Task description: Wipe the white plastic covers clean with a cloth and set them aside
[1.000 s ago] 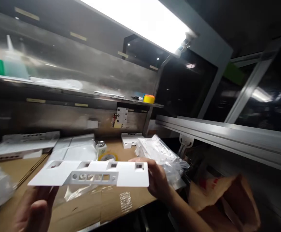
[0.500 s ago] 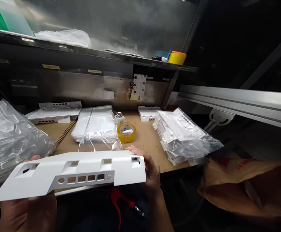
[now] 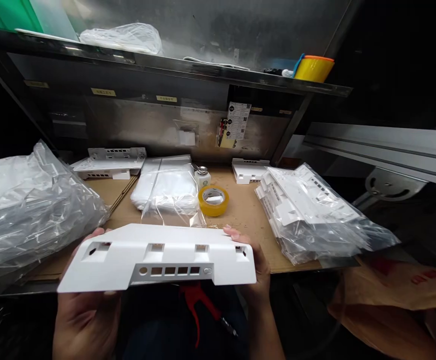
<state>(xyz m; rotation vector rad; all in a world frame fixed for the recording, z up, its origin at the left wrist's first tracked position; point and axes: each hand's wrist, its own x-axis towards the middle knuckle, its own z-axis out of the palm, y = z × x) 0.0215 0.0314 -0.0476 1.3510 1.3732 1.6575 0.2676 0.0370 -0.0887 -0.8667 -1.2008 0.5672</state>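
A white plastic housing panel (image 3: 105, 267) with a row of square port openings and a round hole is held level in front of me. My left hand (image 3: 86, 320) grips its left end, thumb below and fingertips showing behind the upper edge. At the right end, my right hand (image 3: 257, 270) is closed around the panel, its fingers on the top edge. Beneath the panel, over my lap, is a red air blow gun (image 3: 201, 305) with a metal nozzle; neither hand touches it.
Bagged white panels (image 3: 304, 205) lie to the right, and clear plastic bags (image 3: 34, 200) heap at left. Behind are flat bags (image 3: 167, 185), yellow tape (image 3: 213, 201), a small bottle (image 3: 202, 176) and more white housings (image 3: 109, 162). A brown paper bag (image 3: 401, 295) stands lower right.
The panel has become more level, its left end raised, with both hands still holding it. My view has shifted, so the bench and panel appear in different places.
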